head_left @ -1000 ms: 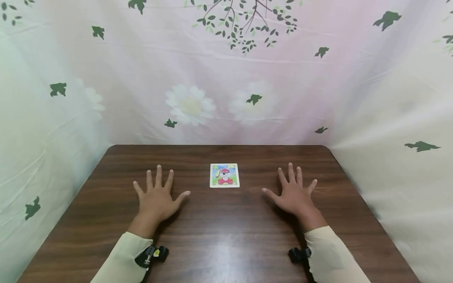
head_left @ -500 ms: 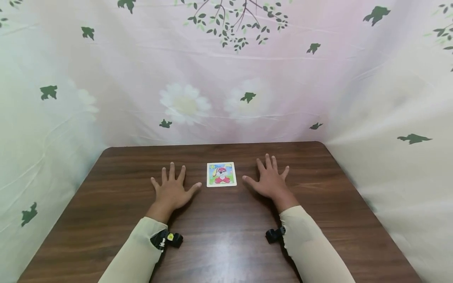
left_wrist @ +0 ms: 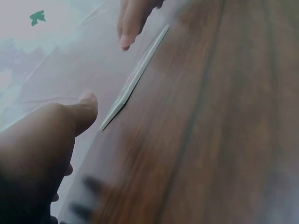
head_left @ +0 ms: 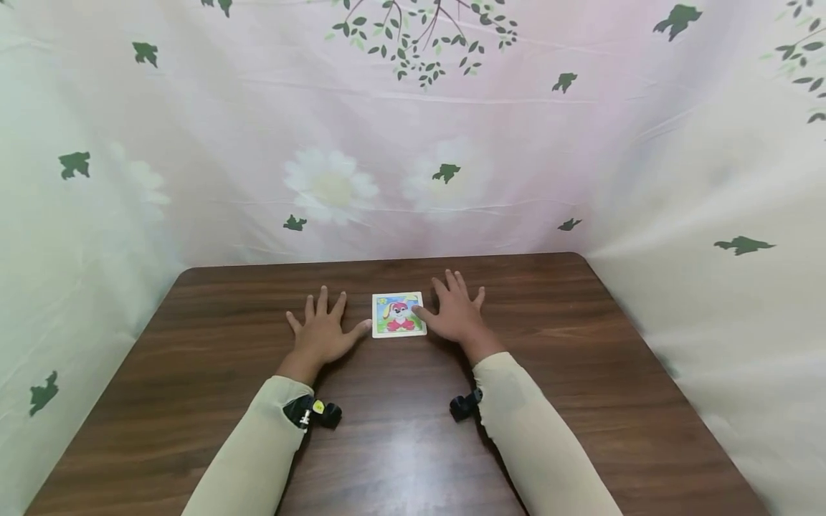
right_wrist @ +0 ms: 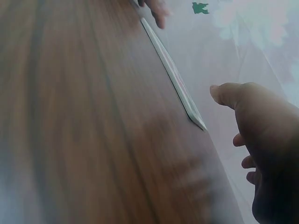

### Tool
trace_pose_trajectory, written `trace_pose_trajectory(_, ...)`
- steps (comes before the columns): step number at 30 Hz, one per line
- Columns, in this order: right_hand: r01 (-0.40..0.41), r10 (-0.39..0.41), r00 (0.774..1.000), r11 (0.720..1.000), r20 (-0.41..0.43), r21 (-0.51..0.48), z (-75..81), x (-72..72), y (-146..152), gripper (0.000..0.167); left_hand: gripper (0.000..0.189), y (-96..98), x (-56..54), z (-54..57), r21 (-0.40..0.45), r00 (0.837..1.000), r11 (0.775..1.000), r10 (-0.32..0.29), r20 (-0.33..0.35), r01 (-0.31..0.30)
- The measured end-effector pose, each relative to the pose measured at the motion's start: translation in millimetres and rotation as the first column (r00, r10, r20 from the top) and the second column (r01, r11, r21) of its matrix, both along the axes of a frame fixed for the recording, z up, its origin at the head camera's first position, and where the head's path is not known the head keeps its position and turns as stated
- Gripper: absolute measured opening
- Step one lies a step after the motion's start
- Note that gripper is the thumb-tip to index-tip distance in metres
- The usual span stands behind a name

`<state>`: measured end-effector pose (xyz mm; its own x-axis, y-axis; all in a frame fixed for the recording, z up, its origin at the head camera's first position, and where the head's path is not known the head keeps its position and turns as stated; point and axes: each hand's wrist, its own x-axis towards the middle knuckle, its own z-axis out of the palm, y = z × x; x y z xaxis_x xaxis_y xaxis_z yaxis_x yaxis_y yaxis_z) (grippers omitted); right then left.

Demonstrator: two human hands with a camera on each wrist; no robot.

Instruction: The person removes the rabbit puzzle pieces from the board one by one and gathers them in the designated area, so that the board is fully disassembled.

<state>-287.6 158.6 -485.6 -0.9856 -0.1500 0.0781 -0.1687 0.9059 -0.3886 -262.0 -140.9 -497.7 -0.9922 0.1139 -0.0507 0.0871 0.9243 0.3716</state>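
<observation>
A square picture card or thin board (head_left: pixel 395 317) with a pink cartoon dog lies flat on the brown table, toward its far side. My left hand (head_left: pixel 320 337) is spread at the card's left, its thumb tip close to the left edge. From the right, my right hand (head_left: pixel 459 315) reaches in with fingers spread, and its thumb overlaps the card's right edge in the head view. In the right wrist view that thumb (right_wrist: pixel 226 94) appears raised above the card (right_wrist: pixel 173 77). The left wrist view shows the card's thin pale side (left_wrist: pixel 135 77) between both hands.
The dark wood table (head_left: pixel 400 430) has rounded far corners. Behind it and at both sides hangs a pale printed cloth (head_left: pixel 387 129) with leaves, birds and flowers. Each wrist carries a small black camera (head_left: pixel 329 416) over a cream sleeve (head_left: pixel 542 430).
Both hands have moved inward toward the card from either side, the right one farther. The card has stayed on the table while the head view shifted slightly.
</observation>
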Motion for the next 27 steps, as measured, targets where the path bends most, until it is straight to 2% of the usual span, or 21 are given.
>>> trace_pose_trajectory(6, -0.052, 0.052, 0.999, 0.997, -0.014, -0.050, -1.9, -9.0, -19, 0.084, 0.104, 9.1, -11.6, -2.1, 0.008, 1.000, 1.000, -0.023, -0.004, 0.023)
trace_pose_trajectory(10, -0.089, 0.086, 0.996, 0.993, -0.037, -0.080, -5.5, -15.8, -26, 0.074, 0.101, 15.8, -14.9, -3.0, 0.016, 0.999, 0.999, -0.036, -0.004, 0.036)
trace_pose_trajectory(15, -0.163, 0.152, 0.985, 0.976, -0.085, -0.147, -8.8, -22.2, -37, 0.061, 0.092, 17.6, -16.9, -4.3, 0.005, 0.998, 0.999, -0.052, -0.028, 0.052)
trace_pose_trajectory(20, -0.251, 0.233, 0.965, 0.954, -0.118, -0.165, -8.1, -27.3, -53, 0.050, 0.085, 16.6, -16.0, -3.2, 0.019, 0.996, 0.996, -0.085, -0.029, 0.085)
trace_pose_trajectory(23, -0.287, 0.271, 0.956, 0.945, -0.115, -0.160, -8.5, -30.6, -61, 0.044, 0.080, 15.4, -14.5, -1.5, 0.029, 0.995, 0.995, -0.092, -0.025, 0.093)
trace_pose_trajectory(27, -0.290, 0.279, 0.956, 0.944, -0.090, -0.156, -10.3, -32.7, -65, 0.036, 0.075, 15.3, -15.2, -2.2, 0.021, 0.993, 0.993, -0.118, -0.022, 0.119)
